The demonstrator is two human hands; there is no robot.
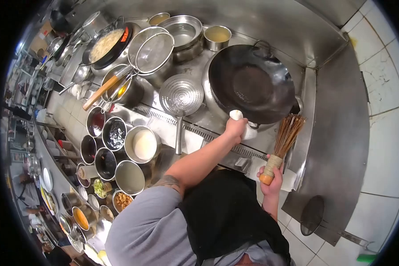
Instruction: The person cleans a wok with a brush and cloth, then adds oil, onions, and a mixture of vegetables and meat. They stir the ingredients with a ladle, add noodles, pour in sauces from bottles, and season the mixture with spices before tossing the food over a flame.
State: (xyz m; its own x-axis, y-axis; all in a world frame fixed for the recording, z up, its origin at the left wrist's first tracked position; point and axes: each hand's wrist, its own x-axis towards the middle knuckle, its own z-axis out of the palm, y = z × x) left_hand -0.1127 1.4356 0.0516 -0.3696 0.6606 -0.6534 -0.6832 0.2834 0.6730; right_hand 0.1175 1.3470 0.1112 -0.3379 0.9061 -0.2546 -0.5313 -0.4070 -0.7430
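Observation:
A large black wok (252, 82) rests tilted on the range, with a loop handle at its far rim. At its near rim, my left hand (237, 127) is closed round a folded white cloth (250, 133), which covers most of the near handle. My right hand (271, 178) grips a bamboo wok brush (288, 135) by its bound handle. The bristles point up, beside the wok's lower right edge. Left of the wok lies a perforated skimmer (181, 94), its handle toward me.
Several sauce and ingredient pots (142, 144) stand at the left. Behind the skimmer are a mesh strainer (151, 50) and a water basin (184, 33). Another wok (106, 46) holds pale food. A steel wall (341, 115) bounds the right, where a dark ladle-like strainer (312, 215) hangs.

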